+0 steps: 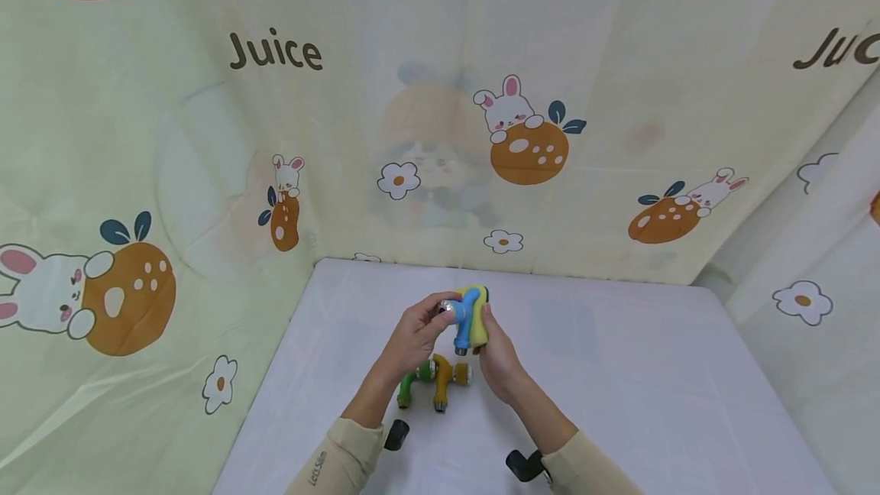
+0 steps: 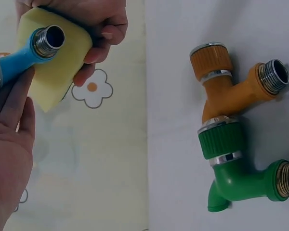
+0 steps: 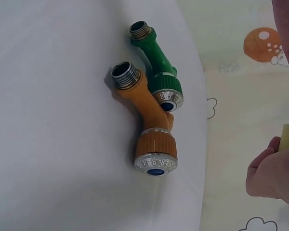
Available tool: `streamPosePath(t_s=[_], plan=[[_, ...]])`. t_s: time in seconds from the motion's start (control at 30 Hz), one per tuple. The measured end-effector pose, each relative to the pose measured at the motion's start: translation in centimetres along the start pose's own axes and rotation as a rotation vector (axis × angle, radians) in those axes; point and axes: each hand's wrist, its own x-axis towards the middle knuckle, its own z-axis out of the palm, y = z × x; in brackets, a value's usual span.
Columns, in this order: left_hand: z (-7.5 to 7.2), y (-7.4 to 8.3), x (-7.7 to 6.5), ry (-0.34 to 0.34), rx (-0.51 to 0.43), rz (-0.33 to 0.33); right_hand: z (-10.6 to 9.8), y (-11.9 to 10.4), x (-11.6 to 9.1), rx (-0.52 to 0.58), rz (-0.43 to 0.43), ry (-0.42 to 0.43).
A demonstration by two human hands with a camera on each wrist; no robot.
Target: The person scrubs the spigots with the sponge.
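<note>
My left hand (image 1: 416, 331) grips a blue tap (image 1: 464, 319) by its knob end, raised above the table. A yellow sponge (image 2: 55, 79) lies against the tap's side, held by my right hand (image 1: 500, 361). In the left wrist view the tap's threaded metal inlet points away from the sponge, and the right fingers curl round the sponge's edge. The right wrist view catches only a corner of the sponge. On the table below the hands lie an orange tap (image 1: 442, 384) and a green tap (image 1: 407, 386), close together.
The white table (image 1: 619, 380) reaches back to a cream curtain (image 1: 598, 44) printed with rabbits and oranges. Curtain also hangs at both sides. Black wrist mounts (image 1: 525, 466) sit by the sleeves.
</note>
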Motion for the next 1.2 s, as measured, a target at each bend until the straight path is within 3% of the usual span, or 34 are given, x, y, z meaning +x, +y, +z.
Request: streamPosePath(t_s=[0.27, 0.37, 0.6, 0.73, 1.03, 1.2], plan=[[0.1, 0.1, 0.2, -0.005, -0.048, 0.034, 0.1, 0.3, 0.0, 0.139, -0.005, -0.059], [0.1, 0.2, 0.3, 0.029, 0.019, 0.052, 0.1, 0.4, 0.0, 0.154, -0.008, -0.074], [0.1, -0.6, 0.7, 0.261, 0.208, 0.178, 0.1, 0.5, -0.1, 0.19, -0.008, -0.066], [0.3, -0.8, 0.6, 0.367, 0.259, 0.194, 0.2, 0.4, -0.2, 0.162, -0.026, -0.068], [1.3, -0.6, 0.5, 0.266, 0.272, 0.14, 1.1, 0.0, -0.7, 0.012, -0.056, -0.059], [1.2, -0.6, 0.4, 0.199, 0.348, 0.096, 0.9, 0.4, -0.6, -0.019, -0.073, -0.036]])
